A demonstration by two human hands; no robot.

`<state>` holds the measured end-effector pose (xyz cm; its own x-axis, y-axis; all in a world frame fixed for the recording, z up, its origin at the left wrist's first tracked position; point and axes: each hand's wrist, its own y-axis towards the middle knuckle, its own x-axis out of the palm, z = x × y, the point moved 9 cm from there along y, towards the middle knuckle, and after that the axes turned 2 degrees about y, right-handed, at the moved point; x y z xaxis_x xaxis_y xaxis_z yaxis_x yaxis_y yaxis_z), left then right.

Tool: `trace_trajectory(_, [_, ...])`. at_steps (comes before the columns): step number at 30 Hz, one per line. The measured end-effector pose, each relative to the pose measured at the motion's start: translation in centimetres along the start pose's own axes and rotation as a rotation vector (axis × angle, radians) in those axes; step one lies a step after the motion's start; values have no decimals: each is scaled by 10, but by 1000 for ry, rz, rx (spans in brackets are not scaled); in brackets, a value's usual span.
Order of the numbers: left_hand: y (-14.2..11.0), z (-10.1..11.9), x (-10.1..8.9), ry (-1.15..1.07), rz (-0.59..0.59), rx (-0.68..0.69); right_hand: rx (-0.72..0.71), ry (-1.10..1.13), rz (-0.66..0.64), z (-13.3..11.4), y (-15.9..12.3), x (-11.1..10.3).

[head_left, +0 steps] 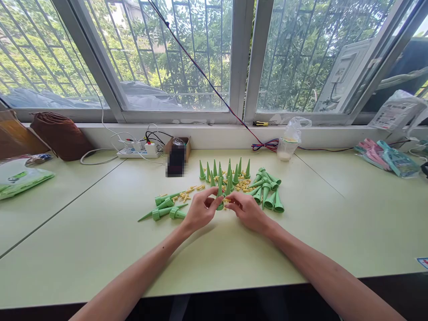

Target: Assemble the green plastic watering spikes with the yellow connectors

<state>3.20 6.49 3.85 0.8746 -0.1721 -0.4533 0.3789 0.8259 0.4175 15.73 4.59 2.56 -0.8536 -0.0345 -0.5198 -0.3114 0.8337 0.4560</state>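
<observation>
My left hand (201, 209) is closed around a green plastic spike (220, 188) that points upward. Close beside it, my right hand (250, 213) pinches a small yellow piece (228, 200) near the spike's lower part. Behind my hands several more green spikes (247, 169) stand upright, with a scatter of yellow pieces (241, 185) among them. Green spikes with caps (166, 212) lie on their sides to the left, near another group of yellow pieces (186, 195). Hollow green cones (266, 189) are heaped to the right.
The pale table (100, 249) runs below a windowsill. Along its back are a power strip (138, 153), a small cardboard box (186, 145), a bundled cable (265, 145) and a plastic cup (286, 148). Bagged pink and teal items (389, 156) lie right; a wipes pack (25, 178) lies left.
</observation>
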Motion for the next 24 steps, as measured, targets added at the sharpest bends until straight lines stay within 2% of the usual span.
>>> trace_trajectory(14, [-1, 2, 3, 22, -29, 6, -24, 26, -15, -5, 0, 0])
trace_trajectory(24, [-3, 6, 5, 56, -21, 65, -4, 12, -12, -1, -1, 0])
